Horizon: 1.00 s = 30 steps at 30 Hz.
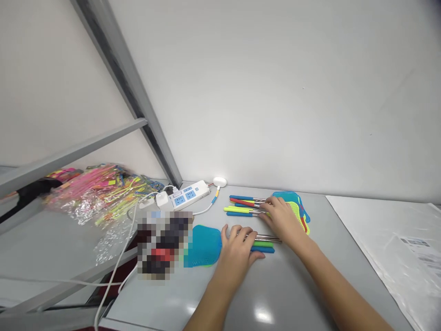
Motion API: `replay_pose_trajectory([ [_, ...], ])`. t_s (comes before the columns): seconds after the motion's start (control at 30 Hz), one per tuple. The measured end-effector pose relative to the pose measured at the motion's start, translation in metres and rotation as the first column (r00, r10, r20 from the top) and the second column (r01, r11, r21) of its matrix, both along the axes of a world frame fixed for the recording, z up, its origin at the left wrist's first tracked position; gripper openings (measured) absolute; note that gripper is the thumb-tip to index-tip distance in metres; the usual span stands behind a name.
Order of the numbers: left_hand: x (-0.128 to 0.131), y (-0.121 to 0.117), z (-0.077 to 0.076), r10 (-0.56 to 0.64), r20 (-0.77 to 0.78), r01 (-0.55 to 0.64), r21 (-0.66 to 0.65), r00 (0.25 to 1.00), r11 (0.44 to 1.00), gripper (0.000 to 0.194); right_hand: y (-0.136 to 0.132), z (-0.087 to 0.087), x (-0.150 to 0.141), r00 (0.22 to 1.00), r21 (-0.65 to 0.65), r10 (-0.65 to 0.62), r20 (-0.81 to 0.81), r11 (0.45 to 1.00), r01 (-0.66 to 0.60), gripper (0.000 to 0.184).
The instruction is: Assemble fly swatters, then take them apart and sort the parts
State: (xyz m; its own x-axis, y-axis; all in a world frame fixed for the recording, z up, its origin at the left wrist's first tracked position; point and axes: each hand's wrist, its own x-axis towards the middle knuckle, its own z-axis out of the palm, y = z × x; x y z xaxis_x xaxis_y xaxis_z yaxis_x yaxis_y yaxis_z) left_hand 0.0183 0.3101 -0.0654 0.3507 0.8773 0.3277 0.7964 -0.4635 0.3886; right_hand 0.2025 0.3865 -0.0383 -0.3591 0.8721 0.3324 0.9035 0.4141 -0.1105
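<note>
Two groups of fly swatters lie on the grey table, pointing opposite ways. My left hand (237,248) is curled over the nearer group, close to its blue mesh head (206,246); the green handle (263,244) and blue handle (264,250) stick out to the right of it. My right hand (280,214) grips the metal rods of the farther group. Blue, red and yellow handles (241,209) extend left from its fingers, while blue and yellow mesh heads (294,208) lie partly hidden behind it. Bare metal rods (267,238) show between my hands.
A white power strip (190,195) with plugs and cables, and a round white device (219,182), sit by the wall. Left are a metal frame (120,131) and bagged colourful items (110,188). A pixelated object (165,246) lies nearby. White sheeting (389,248) covers the right side.
</note>
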Motion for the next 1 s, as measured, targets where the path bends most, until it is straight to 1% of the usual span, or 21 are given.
replay_pose_trajectory([
  [0.17,-0.001,-0.002,-0.001,0.01,0.007,-0.01,0.009,1.0,1.0,0.049,0.011,-0.012,-0.007,0.997,-0.003,0.056,0.06,0.998,-0.056,0.005],
  [0.23,-0.002,-0.003,-0.001,0.018,0.02,-0.018,0.014,1.0,1.0,0.048,0.013,-0.014,-0.006,0.995,-0.002,0.058,0.078,0.998,-0.058,0.004],
  [0.3,-0.004,-0.004,0.001,0.034,0.039,-0.035,0.023,0.999,0.999,0.045,0.014,-0.012,-0.004,0.994,0.0,0.058,0.092,0.998,-0.058,0.006],
  [0.37,-0.008,-0.005,0.004,0.077,0.068,-0.08,0.046,0.995,0.996,0.042,0.012,-0.006,0.0,0.994,0.005,0.052,0.1,0.999,-0.053,0.008],
  [0.43,-0.011,-0.005,0.009,0.174,0.118,-0.185,0.094,0.978,0.978,0.041,0.004,0.004,0.007,0.994,0.008,0.042,0.098,0.999,-0.043,0.013],
  [0.47,-0.013,-0.005,0.013,0.233,0.148,-0.253,0.129,0.961,0.959,0.042,-0.002,0.01,0.011,0.995,0.011,0.037,0.096,0.999,-0.038,0.016],
  [0.53,-0.014,-0.004,0.022,0.338,0.195,-0.375,0.211,0.921,0.903,0.049,-0.017,0.024,0.021,0.996,0.006,0.037,0.081,0.999,-0.037,0.019],
  [0.57,-0.013,-0.003,0.028,0.366,0.197,-0.408,0.251,0.909,0.878,0.053,-0.026,0.031,0.027,0.997,-0.007,0.049,0.066,0.999,-0.049,0.02],
  [0.6,-0.011,-0.002,0.034,0.373,0.181,-0.412,0.288,0.91,0.865,0.054,-0.036,0.038,0.032,0.996,-0.033,0.072,0.043,0.997,-0.071,0.021],
  [0.63,-0.008,0.0,0.041,0.359,0.15,-0.389,0.318,0.921,0.865,0.052,-0.046,0.045,0.037,0.995,-0.068,0.1,0.017,0.993,-0.098,0.021],
  [0.67,-0.004,0.003,0.049,0.324,0.111,-0.342,0.338,0.94,0.877,0.045,-0.055,0.052,0.043,0.992,-0.103,0.123,-0.009,0.987,-0.123,0.02],
  [0.73,0.006,0.009,0.063,0.211,0.029,-0.207,0.36,0.977,0.91,0.023,-0.068,0.064,0.053,0.99,-0.149,0.135,-0.044,0.979,-0.14,0.021],
  [0.77,0.012,0.013,0.071,0.149,-0.012,-0.135,0.366,0.989,0.921,0.018,-0.073,0.07,0.057,0.99,-0.162,0.128,-0.052,0.978,-0.135,0.022],
  [0.87,0.033,0.026,0.094,0.015,-0.141,0.042,0.396,0.99,0.917,0.022,-0.074,0.086,0.071,0.995,-0.243,0.078,-0.068,0.966,-0.092,0.026],
  [0.93,0.049,0.036,0.109,-0.023,-0.21,0.113,0.429,0.977,0.896,0.024,-0.069,0.095,0.079,0.993,-0.341,0.024,-0.112,0.938,-0.061,0.031],
  [1.0,0.063,0.045,0.123,-0.059,-0.271,0.188,0.477,0.961,0.858,0.025,-0.064,0.102,0.086,0.978,-0.429,-0.008,-0.209,0.899,-0.084,0.036],
])
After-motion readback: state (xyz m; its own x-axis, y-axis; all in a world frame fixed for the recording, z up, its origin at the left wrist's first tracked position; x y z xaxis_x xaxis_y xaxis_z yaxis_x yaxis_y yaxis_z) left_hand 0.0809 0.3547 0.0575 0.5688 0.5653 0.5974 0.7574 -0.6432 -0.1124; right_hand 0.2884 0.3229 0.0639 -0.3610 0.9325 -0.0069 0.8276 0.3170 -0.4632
